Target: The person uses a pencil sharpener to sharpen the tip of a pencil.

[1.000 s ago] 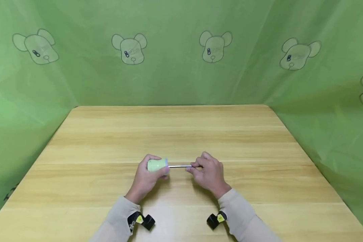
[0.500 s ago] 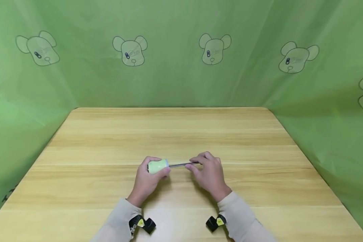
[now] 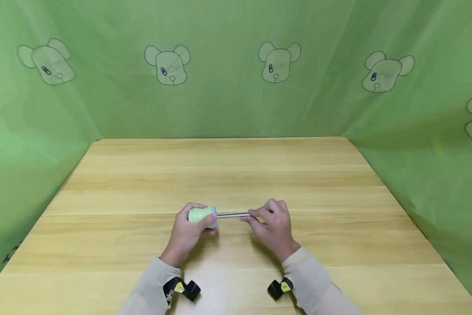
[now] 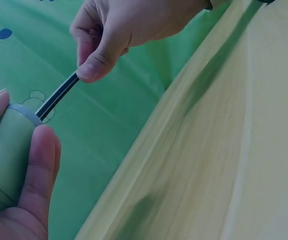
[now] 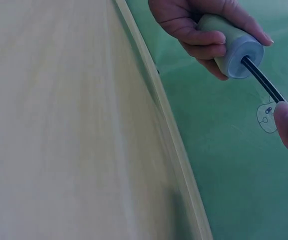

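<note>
In the head view my left hand [image 3: 182, 236] grips a pale green, barrel-shaped pencil sharpener [image 3: 198, 214] lying sideways, its blue-grey end facing right. A thin pencil [image 3: 232, 215] with dark and light lengthwise stripes sits in the hole at that end. My right hand [image 3: 277, 227] pinches the pencil's other end between thumb and fingers. From the right wrist view, the round end of the sharpener [image 5: 246, 52] shows the pencil [image 5: 264, 82] going into its middle. The tip inside is hidden. Both hands are above the table.
A wooden table [image 3: 236, 175] spreads out under the hands. Green curtains [image 3: 224, 105] with bear-head drawings stand behind it and at both sides. Black wrist cameras [image 3: 191, 290] are strapped over light sleeves [image 3: 312, 280].
The pencil tilted up to the right half a second ago and is nearly level now. My right fingers have shifted their pinch on it. The left hand has moved slightly left with the sharpener.
</note>
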Tool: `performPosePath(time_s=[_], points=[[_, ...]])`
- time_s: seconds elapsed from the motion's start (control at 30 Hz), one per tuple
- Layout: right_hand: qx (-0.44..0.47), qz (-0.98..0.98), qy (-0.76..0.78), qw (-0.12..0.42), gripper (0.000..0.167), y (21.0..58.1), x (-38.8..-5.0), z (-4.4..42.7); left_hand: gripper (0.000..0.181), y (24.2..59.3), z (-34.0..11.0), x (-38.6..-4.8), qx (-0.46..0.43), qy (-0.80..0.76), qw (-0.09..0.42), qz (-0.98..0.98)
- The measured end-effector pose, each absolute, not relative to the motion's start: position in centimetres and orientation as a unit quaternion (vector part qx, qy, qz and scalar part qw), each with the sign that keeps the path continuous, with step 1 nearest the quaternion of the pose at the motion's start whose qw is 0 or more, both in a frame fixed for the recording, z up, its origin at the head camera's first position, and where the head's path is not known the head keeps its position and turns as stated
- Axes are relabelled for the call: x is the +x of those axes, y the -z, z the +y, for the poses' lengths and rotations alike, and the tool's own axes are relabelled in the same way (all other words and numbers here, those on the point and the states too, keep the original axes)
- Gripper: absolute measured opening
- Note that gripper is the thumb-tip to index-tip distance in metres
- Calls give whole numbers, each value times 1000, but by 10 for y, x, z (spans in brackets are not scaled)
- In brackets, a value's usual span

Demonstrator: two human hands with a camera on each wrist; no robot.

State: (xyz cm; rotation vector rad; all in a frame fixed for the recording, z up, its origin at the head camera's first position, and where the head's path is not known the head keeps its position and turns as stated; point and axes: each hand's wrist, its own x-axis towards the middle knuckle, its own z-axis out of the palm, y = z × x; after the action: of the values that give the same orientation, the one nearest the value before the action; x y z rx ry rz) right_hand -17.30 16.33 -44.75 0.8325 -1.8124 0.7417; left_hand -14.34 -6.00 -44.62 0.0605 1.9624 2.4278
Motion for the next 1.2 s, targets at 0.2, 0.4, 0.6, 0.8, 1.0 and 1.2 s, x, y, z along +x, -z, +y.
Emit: performPosePath(time_s=[0.2,0.4,0.6,0.8,1.0,1.2], points=[[223,-883,-404,84,23,436,-164,173,41,452,-61,-142,36,-716,29,697],[141,-923,-358,21,20,435,-163,174,43,458,-55,-142,33,-702,21,711],[195,-890,-337,236,36,444,-162,167,43,455,-53,-146,6,-746,6,666],[280,-822,-308,389,36,450,-167,167,43,453,-54,-145,-3,-773,15,634],[330,-776,-298,447,25,452,-172,169,40,453,-56,-143,-2,-779,20,627],[343,-775,-297,440,24,452,-175,173,40,452,-55,-142,9,-773,17,634]])
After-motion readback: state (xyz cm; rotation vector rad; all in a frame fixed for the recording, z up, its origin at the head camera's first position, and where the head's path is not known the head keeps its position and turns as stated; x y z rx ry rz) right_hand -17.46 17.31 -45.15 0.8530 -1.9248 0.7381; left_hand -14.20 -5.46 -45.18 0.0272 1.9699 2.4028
